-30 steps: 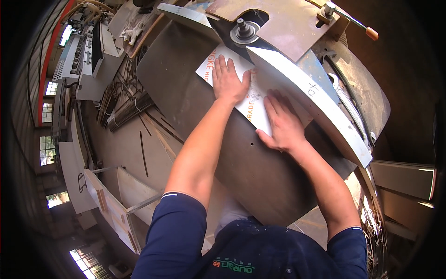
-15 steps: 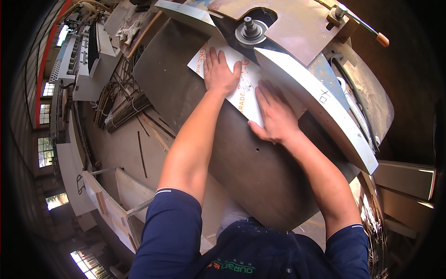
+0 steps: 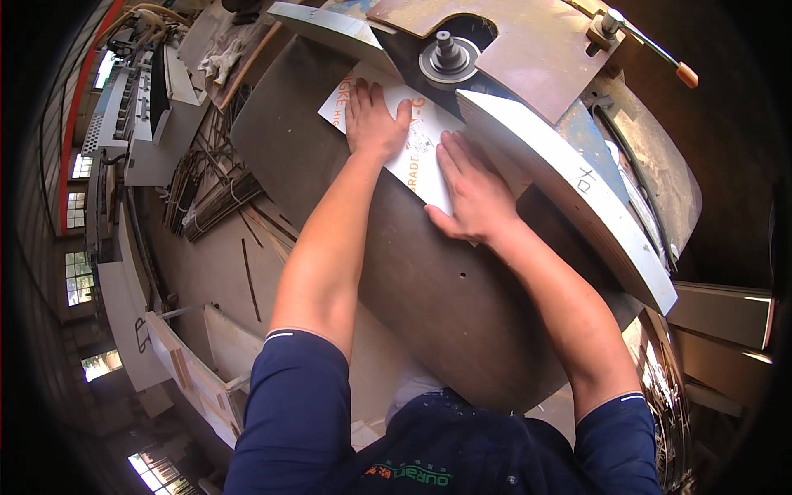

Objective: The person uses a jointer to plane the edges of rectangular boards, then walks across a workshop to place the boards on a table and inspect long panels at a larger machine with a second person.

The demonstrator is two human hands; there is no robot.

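Observation:
A white board with orange print lies flat on the dark metal machine table. My left hand rests palm down on its far left part, fingers stretched out. Nearer and to the right, my right hand is spread over the board's right part, the thumb at its near edge. The board's far edge lies along a white-faced fence, which has a gap in the middle. In that gap stands a metal spindle; its cutting part, if any, is hidden.
A second fence piece stands left of the spindle. A brown cover board and a lever with an orange knob are behind it. Bundled wood strips and a wooden crate occupy the floor at left.
Both hands and the white board have slid a little to the left along the fence, past the spindle. Both palms have stayed flat on the board.

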